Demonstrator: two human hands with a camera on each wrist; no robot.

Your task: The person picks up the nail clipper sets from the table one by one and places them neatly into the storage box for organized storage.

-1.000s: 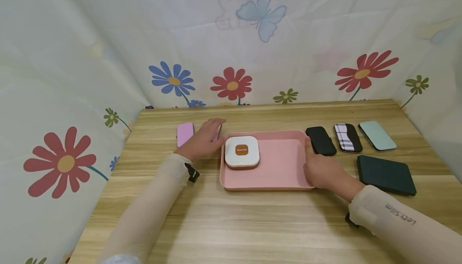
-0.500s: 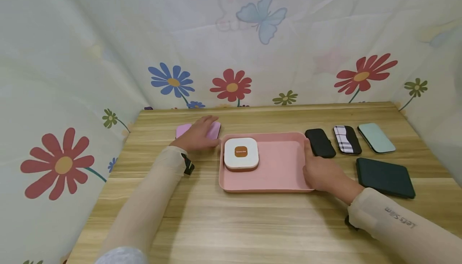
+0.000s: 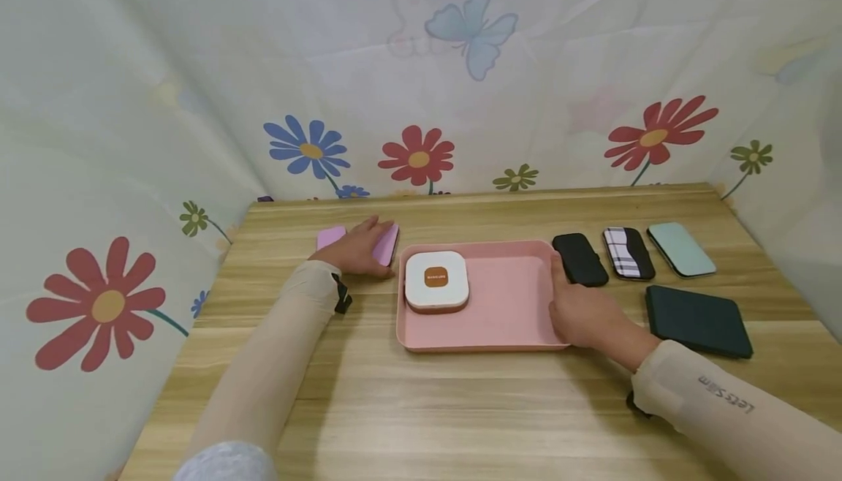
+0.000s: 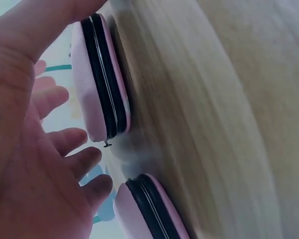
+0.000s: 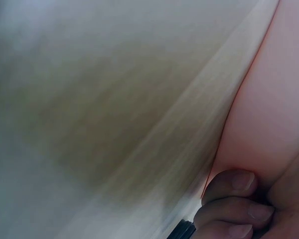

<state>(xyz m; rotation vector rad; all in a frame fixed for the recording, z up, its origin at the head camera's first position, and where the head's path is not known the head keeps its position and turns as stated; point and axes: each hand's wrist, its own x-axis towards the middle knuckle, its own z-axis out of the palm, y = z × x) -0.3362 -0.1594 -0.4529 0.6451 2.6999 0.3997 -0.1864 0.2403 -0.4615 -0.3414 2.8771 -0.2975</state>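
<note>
My left hand [image 3: 354, 247] spreads over two small pink cases with dark sides at the back left. One pink case [image 3: 386, 245] shows beyond its fingers, the other pink case [image 3: 330, 237] at its wrist side. In the left wrist view, the fingers are loosely extended above the cases, and the thumb reaches along one case [image 4: 87, 84] with a metal clasp pin. My right hand [image 3: 585, 313] grips the right wall of a pink tray [image 3: 509, 305], thumb at the rim. Its curled fingers [image 5: 234, 209] press under the tray's outer side [image 5: 259, 109]. A white manicure case [image 3: 436, 298] lies in the tray's left end.
Right of the tray lie a black case [image 3: 580, 259], a plaid-and-black case [image 3: 628, 253], a mint case [image 3: 681, 248] and a larger dark green case [image 3: 699, 322]. A flower-printed curtain [image 3: 566, 72] rises behind the wooden table [image 3: 460, 408].
My left hand has moved left from the tray's corner, over the pink cases, and more of the right one shows. My right hand keeps its hold on the tray.
</note>
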